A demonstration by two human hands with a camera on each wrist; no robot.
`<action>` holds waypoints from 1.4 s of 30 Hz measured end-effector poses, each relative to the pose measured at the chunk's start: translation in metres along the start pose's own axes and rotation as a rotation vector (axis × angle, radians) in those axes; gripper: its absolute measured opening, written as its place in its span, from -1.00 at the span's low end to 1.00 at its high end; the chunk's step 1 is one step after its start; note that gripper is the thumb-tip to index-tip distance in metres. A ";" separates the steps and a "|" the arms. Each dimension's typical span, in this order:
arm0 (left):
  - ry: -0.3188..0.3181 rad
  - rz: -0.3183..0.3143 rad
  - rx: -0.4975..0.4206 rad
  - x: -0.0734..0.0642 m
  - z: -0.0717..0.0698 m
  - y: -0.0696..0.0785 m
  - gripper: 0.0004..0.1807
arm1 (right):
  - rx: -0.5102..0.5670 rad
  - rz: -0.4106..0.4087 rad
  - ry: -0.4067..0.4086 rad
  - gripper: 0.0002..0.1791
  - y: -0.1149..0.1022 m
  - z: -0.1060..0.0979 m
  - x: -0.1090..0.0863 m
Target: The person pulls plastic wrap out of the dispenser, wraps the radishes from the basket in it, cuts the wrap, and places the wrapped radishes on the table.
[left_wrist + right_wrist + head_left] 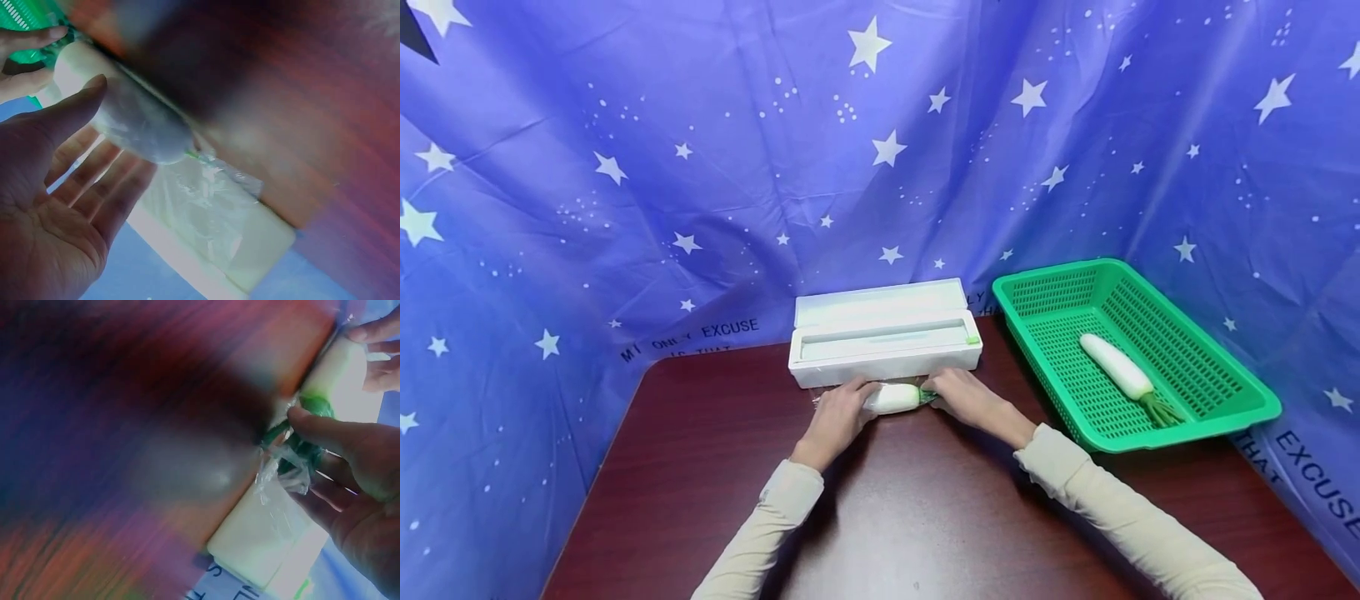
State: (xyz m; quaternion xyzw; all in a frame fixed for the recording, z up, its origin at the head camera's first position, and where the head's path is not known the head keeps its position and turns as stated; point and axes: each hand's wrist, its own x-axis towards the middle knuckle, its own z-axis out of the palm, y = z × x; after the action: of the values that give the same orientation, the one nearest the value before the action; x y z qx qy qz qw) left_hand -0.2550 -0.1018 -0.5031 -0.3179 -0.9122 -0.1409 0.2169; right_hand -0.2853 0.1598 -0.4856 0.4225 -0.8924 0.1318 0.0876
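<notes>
A white radish point(897, 399) lies crosswise in front of the white box, with clear plastic film point(215, 194) wrapped round it. My left hand point(838, 414) holds its left part, thumb on the near side and fingers along the far side. Past that end, loose film trails toward the box in the left wrist view. At the other end, my right hand point(972, 398) grips the green leaf stalks point(303, 450) between thumb and fingers. Crumpled film point(289, 472) bunches round these stalks.
Right behind the radish stands a white cling film box point(883, 367), its lid point(880, 304) raised and a small green piece point(973, 340) at its right end. A green plastic basket point(1045, 367) on the right contains another white radish point(1116, 365). A starry blue curtain encloses the dark red table point(700, 467).
</notes>
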 end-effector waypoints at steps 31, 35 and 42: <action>0.127 0.039 -0.005 0.016 -0.007 0.020 -0.76 | 0.107 0.626 0.527 -0.37 0.017 -0.005 -0.018; 0.144 0.066 -0.059 0.029 -0.011 0.026 -0.75 | 0.210 0.661 0.499 -0.28 0.022 -0.006 -0.017; 0.106 0.083 -0.120 0.050 -0.012 0.034 -0.75 | 0.312 0.665 0.468 -0.48 0.033 -0.006 -0.018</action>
State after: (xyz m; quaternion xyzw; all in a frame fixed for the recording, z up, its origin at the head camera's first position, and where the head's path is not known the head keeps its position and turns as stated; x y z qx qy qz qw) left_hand -0.2648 -0.0546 -0.4643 -0.3597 -0.8755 -0.2027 0.2512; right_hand -0.2994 0.1950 -0.4901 0.0788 -0.9055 0.3782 0.1754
